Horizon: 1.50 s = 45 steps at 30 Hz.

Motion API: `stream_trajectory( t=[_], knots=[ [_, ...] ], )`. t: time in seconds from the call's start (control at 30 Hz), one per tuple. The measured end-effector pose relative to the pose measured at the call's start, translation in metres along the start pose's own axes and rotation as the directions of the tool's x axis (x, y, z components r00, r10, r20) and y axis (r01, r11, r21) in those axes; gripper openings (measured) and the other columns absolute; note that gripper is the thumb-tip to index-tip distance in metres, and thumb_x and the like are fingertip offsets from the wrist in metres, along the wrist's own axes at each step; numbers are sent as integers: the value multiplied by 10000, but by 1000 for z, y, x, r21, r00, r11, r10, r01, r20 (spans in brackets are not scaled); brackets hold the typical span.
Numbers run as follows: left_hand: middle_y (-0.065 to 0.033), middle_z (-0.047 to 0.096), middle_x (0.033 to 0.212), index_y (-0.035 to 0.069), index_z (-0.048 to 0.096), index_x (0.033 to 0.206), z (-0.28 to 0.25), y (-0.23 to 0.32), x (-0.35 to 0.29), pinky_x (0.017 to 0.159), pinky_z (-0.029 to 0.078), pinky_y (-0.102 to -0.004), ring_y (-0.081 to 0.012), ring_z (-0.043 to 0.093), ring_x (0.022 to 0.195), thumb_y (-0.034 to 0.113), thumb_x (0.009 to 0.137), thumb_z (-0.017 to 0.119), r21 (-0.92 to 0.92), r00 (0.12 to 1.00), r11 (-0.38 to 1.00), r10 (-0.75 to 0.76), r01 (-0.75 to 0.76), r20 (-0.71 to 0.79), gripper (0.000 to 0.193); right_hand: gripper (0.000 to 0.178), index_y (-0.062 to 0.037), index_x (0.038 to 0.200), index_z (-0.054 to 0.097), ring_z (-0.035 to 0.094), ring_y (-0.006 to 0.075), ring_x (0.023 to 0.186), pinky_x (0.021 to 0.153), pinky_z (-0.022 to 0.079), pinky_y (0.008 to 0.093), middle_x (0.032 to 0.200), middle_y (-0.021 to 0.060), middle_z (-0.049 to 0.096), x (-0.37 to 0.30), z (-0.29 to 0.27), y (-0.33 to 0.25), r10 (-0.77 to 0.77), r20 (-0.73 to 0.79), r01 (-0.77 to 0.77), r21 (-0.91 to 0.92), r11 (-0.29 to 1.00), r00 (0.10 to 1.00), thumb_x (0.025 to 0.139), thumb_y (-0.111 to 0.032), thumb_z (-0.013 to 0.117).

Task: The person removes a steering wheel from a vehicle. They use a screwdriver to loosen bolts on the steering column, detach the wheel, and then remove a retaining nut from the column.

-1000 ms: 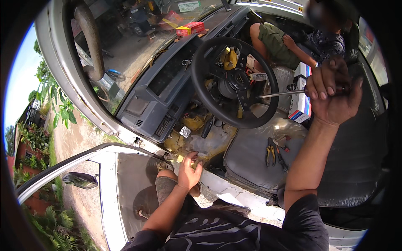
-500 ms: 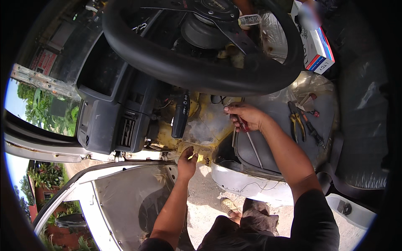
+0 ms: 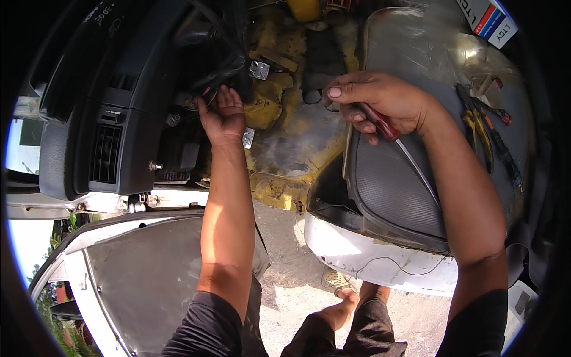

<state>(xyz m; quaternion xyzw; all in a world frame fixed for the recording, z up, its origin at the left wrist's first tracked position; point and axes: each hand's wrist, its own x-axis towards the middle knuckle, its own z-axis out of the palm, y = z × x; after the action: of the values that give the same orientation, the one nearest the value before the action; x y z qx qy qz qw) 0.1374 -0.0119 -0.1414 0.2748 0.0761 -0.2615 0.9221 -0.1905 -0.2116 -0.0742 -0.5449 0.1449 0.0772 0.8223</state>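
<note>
My right hand (image 3: 389, 98) is wrapped round the red handle of a screwdriver (image 3: 379, 122). The long metal shaft points back over the seat cushion, toward my forearm. Under the dashboard (image 3: 113, 140), my left hand (image 3: 224, 116) is raised with palm up and fingers stretched out. Thin wires (image 3: 208, 94) hang right beside its thumb; I cannot tell whether they touch. Pliers with yellow handles (image 3: 476, 128) lie on the grey seat (image 3: 395, 184), next to a dark tool with an orange part (image 3: 502, 146).
The open vehicle door (image 3: 148, 268) is at lower left. Worn yellow metal floor (image 3: 291, 154) lies between dashboard and seat, with silvery square pieces (image 3: 259, 70) near the wiring. A printed white, red and blue box (image 3: 491, 21) is at upper right. A thin wire (image 3: 380, 259) crosses the white sill.
My left hand has moved forward from near the door opening to beneath the dashboard. The view has shifted, and the steering wheel rim is no longer above my hands. My right hand keeps the screwdriver.
</note>
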Motion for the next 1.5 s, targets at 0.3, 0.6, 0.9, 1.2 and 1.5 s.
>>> stream_trajectory(
  t=[0.3, 0.6, 0.9, 1.2, 1.5],
  knots=[
    [-53, 759, 1359, 97, 678, 1320, -41, 19, -7, 1158, 555, -417, -211, 688, 1332, 188, 1122, 668, 230, 998, 971, 68, -62, -18, 218, 498, 17, 1387, 633, 546, 92, 506, 413, 565, 317, 712, -6, 468, 5, -1, 0, -4, -22, 4, 22, 1000, 1000, 1108, -393, 675],
    [-79, 681, 1471, 114, 606, 1438, -41, 25, -26, 1180, 533, -452, -257, 644, 1368, 191, 1095, 721, 344, 996, 937, 40, -65, 78, 370, 485, -12, 1378, 634, 534, 78, 506, 434, 549, 301, 699, -22, 500, 3, 1, -1, -34, 6, 34, 22, 999, 999, 1108, -413, 676],
    [-84, 680, 1473, 117, 597, 1476, -39, 23, -28, 1212, 507, -463, -259, 616, 1411, 197, 1090, 727, 372, 996, 926, 36, -63, 81, 415, 503, -17, 1381, 640, 543, 80, 491, 431, 557, 298, 684, -34, 488, 4, 1, -1, -26, -3, 26, 3, 1000, 1000, 1110, -439, 669],
    [-100, 736, 1425, 50, 660, 1417, -31, 39, -4, 1157, 550, -447, -245, 673, 1352, 444, 1045, 759, 167, 998, 984, -64, 59, 24, 551, 519, -26, 1379, 634, 546, 72, 516, 439, 541, 293, 696, -32, 490, 4, 3, -3, -22, 12, 22, -45, 999, 1000, 1105, -466, 669],
    [-72, 801, 1122, 62, 703, 1193, -24, 46, 11, 1025, 625, -416, -195, 767, 1057, 219, 1032, 695, 158, 1000, 987, 21, -18, -16, 224, 346, -148, 1172, 640, 553, 80, 546, 467, 554, 307, 719, -16, 545, 6, -2, -2, 32, -1, -32, 25, 999, 999, 1063, -460, 743]
  ],
)
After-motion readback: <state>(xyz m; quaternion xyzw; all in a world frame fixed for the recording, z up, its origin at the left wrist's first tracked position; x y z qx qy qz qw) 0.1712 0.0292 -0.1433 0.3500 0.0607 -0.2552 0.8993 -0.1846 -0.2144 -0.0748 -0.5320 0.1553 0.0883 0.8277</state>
